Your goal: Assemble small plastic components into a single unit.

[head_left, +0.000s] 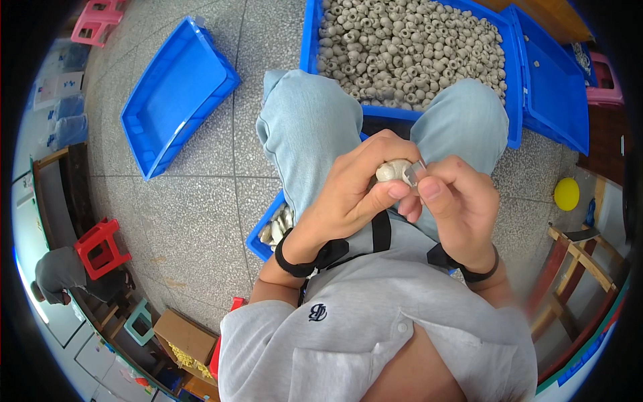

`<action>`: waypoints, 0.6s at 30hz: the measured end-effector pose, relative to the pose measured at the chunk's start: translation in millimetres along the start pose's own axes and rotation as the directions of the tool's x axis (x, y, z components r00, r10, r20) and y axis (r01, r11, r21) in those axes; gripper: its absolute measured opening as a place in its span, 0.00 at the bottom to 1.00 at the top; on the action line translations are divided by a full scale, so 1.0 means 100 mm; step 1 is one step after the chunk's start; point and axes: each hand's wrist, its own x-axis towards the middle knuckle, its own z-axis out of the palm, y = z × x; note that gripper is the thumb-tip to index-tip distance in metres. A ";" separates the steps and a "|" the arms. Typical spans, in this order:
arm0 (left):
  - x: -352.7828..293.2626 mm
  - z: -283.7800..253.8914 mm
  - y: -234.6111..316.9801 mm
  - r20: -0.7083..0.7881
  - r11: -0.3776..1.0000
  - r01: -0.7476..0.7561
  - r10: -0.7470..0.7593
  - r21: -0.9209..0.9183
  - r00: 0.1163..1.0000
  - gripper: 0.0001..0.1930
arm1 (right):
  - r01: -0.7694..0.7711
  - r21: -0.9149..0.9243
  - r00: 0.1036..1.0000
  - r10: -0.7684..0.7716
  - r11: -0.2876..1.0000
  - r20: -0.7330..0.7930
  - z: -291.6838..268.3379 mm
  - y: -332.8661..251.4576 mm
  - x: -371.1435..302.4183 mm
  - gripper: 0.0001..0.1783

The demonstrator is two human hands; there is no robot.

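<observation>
Above my lap, my left hand (355,191) is closed around a small pale, rounded piece (387,171), its kind unclear, pinched between thumb and curled fingers. Thumb and forefinger of my right hand (463,201) grip a thin, shiny metal blade (416,173), which touches or nearly touches the right end of the piece. Part of the piece is hidden by my fingers. Beyond my knees stands a big blue crate (309,40) heaped with small grey, round, hollow pieces (408,50).
A blue tray (171,94) lies on the speckled floor at left, another blue tray (552,94) right of the crate. By my left hip, a small blue bin (258,248) holds pale pieces. Red stool (102,248) and a bent-over person (60,275) are far left; wooden frame (579,268) right.
</observation>
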 end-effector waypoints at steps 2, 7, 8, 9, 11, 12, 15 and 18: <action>0.00 0.00 0.00 0.001 1.000 -0.010 0.010 0.016 1.000 0.16 | 0.024 -0.045 1.000 -0.024 0.999 -0.010 0.00 0.00 0.00 0.05; 0.02 -0.02 -0.06 0.007 0.992 -0.080 0.079 0.097 0.997 0.16 | 0.037 -0.088 0.999 -0.037 0.995 0.000 0.01 0.03 0.00 0.05; 0.02 -0.02 -0.07 0.007 0.994 -0.071 0.070 0.082 0.997 0.17 | 0.039 -0.087 0.999 -0.039 0.995 -0.004 0.01 0.03 0.00 0.05; 0.01 -0.02 -0.08 0.007 0.996 -0.062 0.062 0.066 0.998 0.17 | 0.014 -0.042 1.000 -0.014 0.999 0.008 0.01 0.03 0.00 0.05; 0.01 -0.02 -0.08 0.004 0.999 -0.045 0.045 0.010 0.999 0.18 | -0.036 0.049 0.999 0.034 0.998 0.041 0.00 0.01 0.01 0.06; 0.01 0.00 -0.08 0.002 0.999 -0.037 0.037 -0.032 0.999 0.18 | -0.067 0.127 0.997 0.063 0.990 0.038 -0.01 0.00 0.01 0.07; 0.01 0.02 -0.07 0.007 0.993 -0.023 0.023 -0.114 1.000 0.20 | -0.163 0.323 0.987 0.150 0.932 0.066 -0.04 -0.02 -0.02 0.08; 0.02 0.03 -0.07 0.007 0.991 -0.039 0.040 -0.132 0.999 0.20 | -0.197 0.290 0.979 0.173 0.937 0.103 -0.05 -0.06 -0.01 0.08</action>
